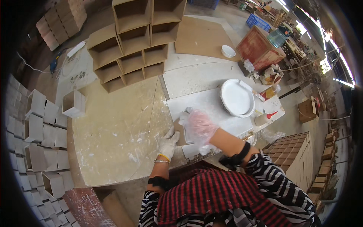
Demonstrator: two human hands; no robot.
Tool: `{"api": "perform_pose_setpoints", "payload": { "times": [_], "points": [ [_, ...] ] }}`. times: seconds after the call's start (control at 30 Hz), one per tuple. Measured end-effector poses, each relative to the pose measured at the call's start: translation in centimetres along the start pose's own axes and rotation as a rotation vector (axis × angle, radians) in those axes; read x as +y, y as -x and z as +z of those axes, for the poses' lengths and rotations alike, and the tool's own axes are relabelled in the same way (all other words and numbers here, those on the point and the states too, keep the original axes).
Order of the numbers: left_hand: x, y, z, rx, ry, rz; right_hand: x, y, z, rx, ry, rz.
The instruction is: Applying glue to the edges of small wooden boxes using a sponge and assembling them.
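My left hand (166,144), in a whitish work glove, rests at the front edge of the worktable. Its thumb and a finger are at the edge of a small brown cardboard piece (179,129). Over that piece is my right hand (201,125), in a pink glove under loose clear plastic. It looks closed, and crumpled plastic hides its fingertips and whatever they hold. Beyond my right hand stands a round tub (237,99) of white paste, with a whitish flat stick (245,86) lying across its rim. A bottle with a red nozzle (266,118) is beside it.
A brown cardboard compartment rack (130,55) stands at the back of the table (117,140). One small open box (73,104) sits at the left edge, and stacked white boxes (36,126) fill the far left. A white bowl (228,51) and a partitioned carton (291,151) are to the right.
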State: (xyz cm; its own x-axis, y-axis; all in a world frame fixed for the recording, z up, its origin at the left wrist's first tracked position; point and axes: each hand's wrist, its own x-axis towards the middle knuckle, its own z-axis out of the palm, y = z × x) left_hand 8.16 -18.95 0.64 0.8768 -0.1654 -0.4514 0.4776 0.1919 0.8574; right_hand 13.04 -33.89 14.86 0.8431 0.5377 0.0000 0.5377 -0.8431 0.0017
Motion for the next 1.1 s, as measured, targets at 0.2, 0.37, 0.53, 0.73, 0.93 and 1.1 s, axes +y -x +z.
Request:
{"api": "perform_pose_setpoints", "payload": {
  "times": [0.2,0.37,0.53,0.73,0.93,1.1],
  "points": [
    [1.8,1.0,0.5,0.046,0.041,-0.096,4.0,2.5,-4.7,-0.559,-0.128,0.070],
    [3.3,1.8,1.2,0.011,0.046,0.012,3.7,3.0,-4.8,-0.477,0.038,0.075],
    [2.5,1.5,0.9,0.024,0.028,0.029,3.3,6.1,-3.3,-0.628,-0.008,-0.016],
    [1.6,0.7,0.8,-0.045,0.256,-0.147,4.4,4.2,-4.2,-0.543,0.012,0.079],
    [0.4,0.0,0.0,-0.118,0.274,-0.087,2.7,4.3,-4.8,-0.711,0.150,-0.152],
    [1.9,0.8,0.7,-0.091,0.224,-0.095,3.1,4.8,-4.8,-0.594,0.061,-0.113]
  ]
}}
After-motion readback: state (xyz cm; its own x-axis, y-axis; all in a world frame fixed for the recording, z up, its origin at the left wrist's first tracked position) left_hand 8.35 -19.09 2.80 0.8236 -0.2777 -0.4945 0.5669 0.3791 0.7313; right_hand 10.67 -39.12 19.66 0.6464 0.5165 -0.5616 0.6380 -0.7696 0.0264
